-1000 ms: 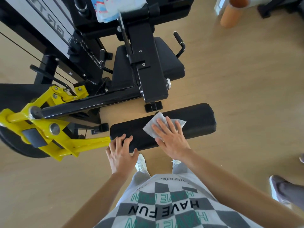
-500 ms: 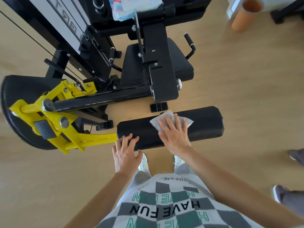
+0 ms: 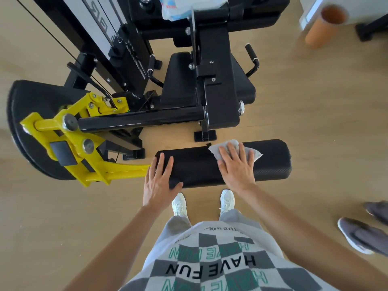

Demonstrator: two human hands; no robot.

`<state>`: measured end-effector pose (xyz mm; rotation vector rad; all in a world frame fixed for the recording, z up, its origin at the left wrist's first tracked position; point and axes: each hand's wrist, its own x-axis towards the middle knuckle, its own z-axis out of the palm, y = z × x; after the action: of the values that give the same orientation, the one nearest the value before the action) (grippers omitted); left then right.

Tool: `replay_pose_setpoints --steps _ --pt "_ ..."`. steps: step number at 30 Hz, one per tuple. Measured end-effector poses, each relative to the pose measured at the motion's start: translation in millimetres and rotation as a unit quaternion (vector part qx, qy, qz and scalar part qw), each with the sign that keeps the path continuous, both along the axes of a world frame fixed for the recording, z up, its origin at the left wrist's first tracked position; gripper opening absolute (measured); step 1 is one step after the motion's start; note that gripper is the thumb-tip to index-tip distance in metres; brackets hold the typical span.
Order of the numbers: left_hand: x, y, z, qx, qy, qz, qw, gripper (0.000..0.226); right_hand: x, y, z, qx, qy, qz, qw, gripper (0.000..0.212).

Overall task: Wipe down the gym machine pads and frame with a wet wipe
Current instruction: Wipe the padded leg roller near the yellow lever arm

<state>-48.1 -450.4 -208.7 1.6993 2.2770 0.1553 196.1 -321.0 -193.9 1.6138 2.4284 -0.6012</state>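
A person's right hand [image 3: 236, 168], fingers spread flat, presses a white wet wipe [image 3: 235, 152] onto the top of a black roller pad [image 3: 270, 162] on a gym machine, while the left hand [image 3: 159, 181], fingers straight, rests on the pad's left end beside a yellow arm [image 3: 117, 171].

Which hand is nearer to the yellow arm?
Left. The left hand rests on the pad end beside the yellow arm; the right hand presses the wipe farther along the pad.
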Motion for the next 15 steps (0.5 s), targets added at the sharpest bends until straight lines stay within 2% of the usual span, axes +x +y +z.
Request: replay_pose_setpoints --steps 5,10,15 --pt "12 -9 -1 0.027 -0.019 0.031 0.999 0.084 -35 -14 2 -0.022 0.006 0.092 0.995 0.067" --pt "16 -32 -5 0.048 -0.023 0.018 0.998 0.085 -46 -20 1 -0.020 0.018 0.170 0.985 0.068" --pt "14 -40 -2 0.051 -0.015 -0.003 0.999 0.083 -26 12 -4 0.008 -0.024 0.088 0.996 0.053"
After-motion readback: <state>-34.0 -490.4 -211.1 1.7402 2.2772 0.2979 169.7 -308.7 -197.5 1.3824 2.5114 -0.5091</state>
